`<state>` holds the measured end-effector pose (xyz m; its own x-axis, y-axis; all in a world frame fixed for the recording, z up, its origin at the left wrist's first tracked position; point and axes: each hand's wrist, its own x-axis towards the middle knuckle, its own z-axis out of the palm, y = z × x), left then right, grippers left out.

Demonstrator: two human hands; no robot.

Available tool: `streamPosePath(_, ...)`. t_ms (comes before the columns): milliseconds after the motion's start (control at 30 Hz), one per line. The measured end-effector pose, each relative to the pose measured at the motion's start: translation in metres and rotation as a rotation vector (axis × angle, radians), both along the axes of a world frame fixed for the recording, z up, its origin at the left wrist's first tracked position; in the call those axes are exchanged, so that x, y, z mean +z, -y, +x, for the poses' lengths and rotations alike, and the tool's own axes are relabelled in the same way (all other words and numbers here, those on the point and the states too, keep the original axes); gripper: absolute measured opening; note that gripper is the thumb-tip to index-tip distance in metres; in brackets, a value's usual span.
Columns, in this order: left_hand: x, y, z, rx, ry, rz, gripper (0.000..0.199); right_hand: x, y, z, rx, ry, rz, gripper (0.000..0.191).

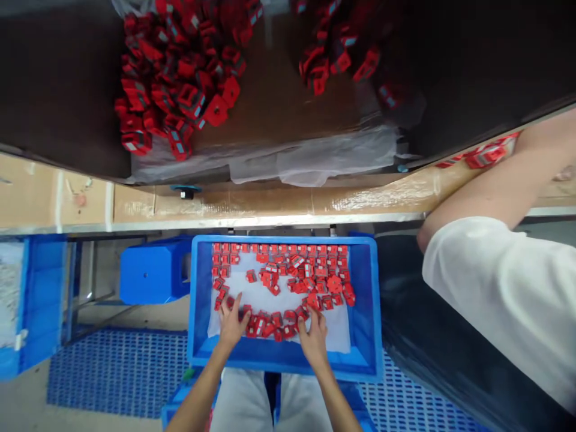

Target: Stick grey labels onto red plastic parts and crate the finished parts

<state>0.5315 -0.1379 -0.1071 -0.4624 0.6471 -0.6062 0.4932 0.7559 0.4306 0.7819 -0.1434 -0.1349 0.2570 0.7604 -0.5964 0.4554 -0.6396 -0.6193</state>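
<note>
Many small red parts with grey bands and pale labels [260,326] lie on a white sheet [243,288] inside a blue plastic bin [288,363]. My left hand [231,326] is over the near left of the bin, its fingers spread among a few red parts at the fingertips. Farther right, my right hand [314,339] has thumb and fingers apart, with fingertips touching or very close to a red part [314,301]. Orderly rows of the same parts run along the bin's far side; others lie loosely in the middle and near side.
Beyond the bin, a large cardboard box [274,120] with piles of red parts stands on a workbench [270,201]. A blue stool [153,273] is at left. At right, another person's arm [504,186] reaches onto the bench beside more red parts [490,154].
</note>
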Motion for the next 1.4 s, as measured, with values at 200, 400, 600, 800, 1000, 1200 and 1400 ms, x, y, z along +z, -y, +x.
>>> streamPosePath(200, -0.013, 0.050, -0.001, 0.000, -0.069, -0.154, 0.066, -0.033, 0.029, 0.015, 0.104, 0.009, -0.042, 0.056)
streamPosePath(400, -0.032, 0.052, -0.018, 0.071, -0.112, -0.236, 0.068, -0.046, 0.038, 0.011, 0.179, -0.080, -0.035, 0.071)
streamPosePath(600, -0.037, 0.066, -0.018, 0.083, -0.051, -0.215, 0.055, -0.043, 0.048, -0.002, 0.278, -0.113, -0.065, 0.070)
streamPosePath(800, -0.040, 0.082, -0.018, 0.113, 0.035, -0.196, 0.053, -0.046, 0.048, -0.010, 0.342, -0.118, -0.084, 0.067)
streamPosePath(1000, -0.050, 0.088, -0.019, 0.205, 0.117, -0.167, 0.052, -0.050, 0.046, -0.017, 0.437, -0.188, -0.052, 0.058)
streamPosePath(1200, -0.051, 0.084, -0.020, 0.278, 0.327, -0.127, 0.057, -0.058, 0.046, -0.036, 0.442, -0.184, -0.045, 0.050)
streamPosePath(1400, -0.052, 0.074, -0.004, 0.395, 0.528, -0.076, 0.069, -0.065, 0.048, -0.037, 0.415, -0.177, -0.079, 0.054)
